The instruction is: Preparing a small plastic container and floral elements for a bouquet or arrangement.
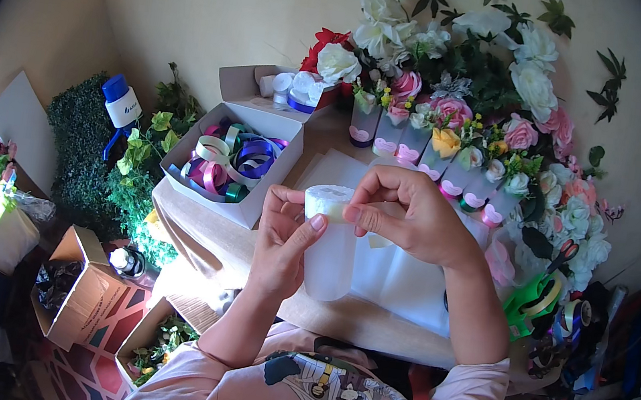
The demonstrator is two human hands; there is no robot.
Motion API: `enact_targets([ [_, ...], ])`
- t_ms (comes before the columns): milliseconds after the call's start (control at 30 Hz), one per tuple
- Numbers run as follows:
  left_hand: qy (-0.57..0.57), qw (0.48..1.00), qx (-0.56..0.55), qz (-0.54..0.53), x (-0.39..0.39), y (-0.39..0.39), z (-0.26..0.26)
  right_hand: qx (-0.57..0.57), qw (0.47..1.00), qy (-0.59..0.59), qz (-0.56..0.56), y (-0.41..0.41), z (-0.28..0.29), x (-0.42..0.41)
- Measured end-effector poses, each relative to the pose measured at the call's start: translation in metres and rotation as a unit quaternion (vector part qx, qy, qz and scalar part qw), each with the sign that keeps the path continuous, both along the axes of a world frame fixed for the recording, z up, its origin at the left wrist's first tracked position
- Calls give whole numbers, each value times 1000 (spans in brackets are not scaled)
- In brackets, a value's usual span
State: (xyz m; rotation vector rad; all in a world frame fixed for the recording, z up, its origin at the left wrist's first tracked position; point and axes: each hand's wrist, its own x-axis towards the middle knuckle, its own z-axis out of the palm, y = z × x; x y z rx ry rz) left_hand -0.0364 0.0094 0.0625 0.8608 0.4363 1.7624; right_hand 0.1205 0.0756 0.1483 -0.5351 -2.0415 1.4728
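My left hand (pixel 282 249) grips the upper part of a translucent frosted cylinder (pixel 328 271), its thumb near the rim. A white disc, seemingly foam (pixel 328 194), fills the cylinder's top end. With thumb and fingertips, my right hand (pixel 415 215) pinches a pale cream ribbon (pixel 336 211) against the right side of that rim. A loose pale strip (pixel 379 241) shows below the right fingers. Under the cylinder, translucent sheets (pixel 398 298) lie on the cloth-covered table (pixel 218 241). Part of the ribbon is hidden behind my right fingers.
An open white box (pixel 256 207) of coloured ribbon rolls stands left, before a box of white discs (pixel 295 90). Several frosted tubes with artificial flowers (pixel 448 150) line the back. A green tape dispenser (pixel 528 309) and scissors (pixel 565 253) are at right.
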Motion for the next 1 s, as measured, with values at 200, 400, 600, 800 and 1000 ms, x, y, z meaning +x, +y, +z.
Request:
enact_targets([
  [200, 4, 1000, -4, 9, 0, 0, -1, 3, 1000, -6, -4, 0, 0, 0],
  [400, 8, 1000, -3, 11, 0, 0, -1, 9, 1000, -6, -10, -1, 0, -1],
  [600, 15, 1000, -10, 16, -1, 1, -2, 26, 1000, -3, -17, -1, -3, -2],
  [800, 7, 1000, -2, 17, 0, 0, -1, 45, 999, -4, -29, -2, -4, -3],
  [1000, 1, 1000, -4, 17, 1, 0, 0, 71, 997, -4, -44, -3, -4, -5],
])
